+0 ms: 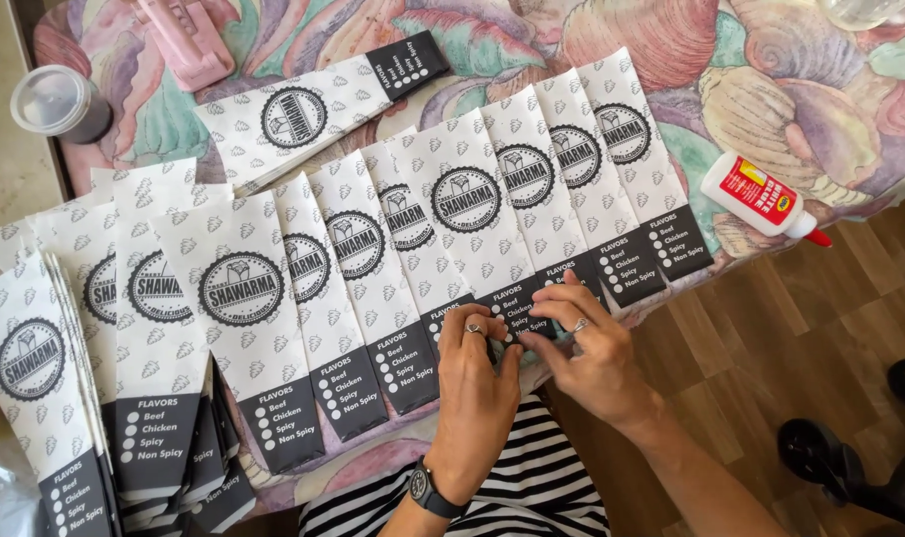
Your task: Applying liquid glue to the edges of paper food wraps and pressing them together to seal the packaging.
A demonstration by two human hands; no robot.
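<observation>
Both hands, left hand (475, 383) and right hand (584, 343), press fingers together, pinching the dark lower end of 1 paper sleeve (472, 214) at frame centre; its long axis runs upper-left to lower-right. Overlapping sleeves flank it on the desk (771, 70); a glue bottle (761, 197) lies right.

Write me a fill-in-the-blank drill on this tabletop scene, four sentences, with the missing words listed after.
1. The left hand and right hand meet at the black bottom end of a white patterned paper sleeve lying in a fanned ____.
2. The left wrist wears a black ____.
3. The white glue bottle has a ____ cap.
4. A pink plastic tool lies on the table's ____-patterned cloth.

Missing words: row; watch; red; shell
</observation>
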